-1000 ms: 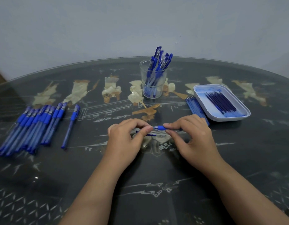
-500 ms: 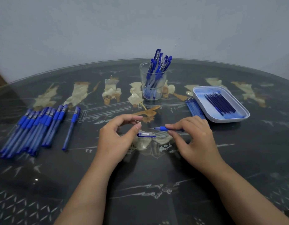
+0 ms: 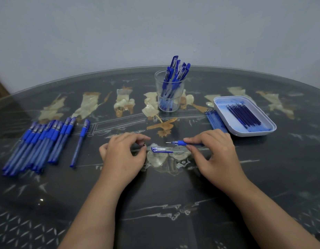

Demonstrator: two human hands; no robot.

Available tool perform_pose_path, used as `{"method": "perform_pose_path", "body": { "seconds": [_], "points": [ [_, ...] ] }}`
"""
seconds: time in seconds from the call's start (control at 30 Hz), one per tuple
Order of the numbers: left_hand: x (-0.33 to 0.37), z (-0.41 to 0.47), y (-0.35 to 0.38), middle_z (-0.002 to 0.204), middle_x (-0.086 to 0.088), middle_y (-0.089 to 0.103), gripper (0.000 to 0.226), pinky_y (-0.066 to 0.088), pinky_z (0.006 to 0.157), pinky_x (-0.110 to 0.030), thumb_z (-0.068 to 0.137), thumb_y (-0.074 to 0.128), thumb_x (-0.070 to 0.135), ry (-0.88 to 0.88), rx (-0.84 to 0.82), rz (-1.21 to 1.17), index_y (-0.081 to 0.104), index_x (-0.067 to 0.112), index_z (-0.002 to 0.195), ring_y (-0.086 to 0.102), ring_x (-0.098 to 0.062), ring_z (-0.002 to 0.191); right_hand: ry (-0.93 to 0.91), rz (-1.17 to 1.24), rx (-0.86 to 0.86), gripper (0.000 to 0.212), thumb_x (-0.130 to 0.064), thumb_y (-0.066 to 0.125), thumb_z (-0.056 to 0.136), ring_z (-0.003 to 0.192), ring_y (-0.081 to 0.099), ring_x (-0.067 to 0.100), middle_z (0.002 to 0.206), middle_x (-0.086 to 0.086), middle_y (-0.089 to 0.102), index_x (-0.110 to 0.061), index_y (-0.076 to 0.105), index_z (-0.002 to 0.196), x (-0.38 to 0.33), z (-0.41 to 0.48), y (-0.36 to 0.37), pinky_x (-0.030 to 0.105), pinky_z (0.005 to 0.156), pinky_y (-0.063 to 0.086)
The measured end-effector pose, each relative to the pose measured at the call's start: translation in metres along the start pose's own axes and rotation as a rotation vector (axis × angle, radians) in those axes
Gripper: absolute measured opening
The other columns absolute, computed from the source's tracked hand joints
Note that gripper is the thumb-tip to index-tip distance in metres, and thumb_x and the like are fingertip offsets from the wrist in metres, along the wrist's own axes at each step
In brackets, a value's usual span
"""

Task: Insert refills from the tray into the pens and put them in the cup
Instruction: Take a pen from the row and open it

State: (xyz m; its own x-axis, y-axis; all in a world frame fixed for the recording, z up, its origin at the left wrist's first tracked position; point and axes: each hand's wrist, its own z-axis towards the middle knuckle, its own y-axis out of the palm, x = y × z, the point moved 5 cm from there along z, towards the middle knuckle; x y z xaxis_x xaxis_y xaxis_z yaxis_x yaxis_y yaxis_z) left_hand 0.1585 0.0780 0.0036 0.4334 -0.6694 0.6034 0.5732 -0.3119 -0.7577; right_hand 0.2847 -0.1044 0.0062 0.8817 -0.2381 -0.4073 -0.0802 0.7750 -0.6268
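My right hand (image 3: 214, 151) pinches an uncapped blue pen (image 3: 180, 142) by its grip, tip pointing left, just above the table. The pen's clear cap with a blue clip (image 3: 161, 150) lies on the table between my hands. My left hand (image 3: 122, 155) hovers left of the cap with fingers loosely curled, thumb and forefinger close together, holding nothing I can make out. A clear cup (image 3: 169, 94) at the back centre holds several blue pens. The white tray (image 3: 225, 112) at the right holds several dark blue refills (image 3: 243, 115).
A row of several capped blue pens (image 3: 38, 144) lies at the left, with one pen (image 3: 80, 142) apart from it. A bundle of light blue refills (image 3: 215, 121) lies against the tray's left side. The glass-topped table (image 3: 155, 194) runs to a wall behind.
The cap came off the pen and now lies on the table. My left hand let go of it and drew back left. My right hand moved the pen slightly right.
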Motion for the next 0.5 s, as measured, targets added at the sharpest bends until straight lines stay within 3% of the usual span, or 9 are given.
{"method": "perform_pose_path", "body": {
  "seconds": [0.23,0.5],
  "points": [
    [0.0007,0.0005,-0.0005,0.089,0.029,0.061,0.028,0.010,0.080,-0.019,0.085,0.069,0.029,-0.013,-0.003,-0.023,0.058,0.052,0.096,0.039,0.004,0.103,0.039,-0.030,-0.029,0.027,-0.030,0.059,0.089,0.086,0.054,0.011,0.090,-0.011,0.062,-0.026,0.069,0.114,0.0006,0.0001,-0.0004,0.029,0.082,0.037],
    [-0.0012,0.0012,-0.0001,0.091,0.031,0.062,0.025,0.010,0.080,-0.019,0.083,0.070,0.033,-0.010,-0.014,-0.034,0.059,0.051,0.098,0.039,0.004,0.107,0.039,-0.050,-0.008,0.025,-0.032,0.056,0.091,0.085,0.055,0.012,0.091,-0.010,0.063,-0.023,0.072,0.108,-0.0027,0.0006,-0.0021,0.027,0.081,0.035]
  ]
}}
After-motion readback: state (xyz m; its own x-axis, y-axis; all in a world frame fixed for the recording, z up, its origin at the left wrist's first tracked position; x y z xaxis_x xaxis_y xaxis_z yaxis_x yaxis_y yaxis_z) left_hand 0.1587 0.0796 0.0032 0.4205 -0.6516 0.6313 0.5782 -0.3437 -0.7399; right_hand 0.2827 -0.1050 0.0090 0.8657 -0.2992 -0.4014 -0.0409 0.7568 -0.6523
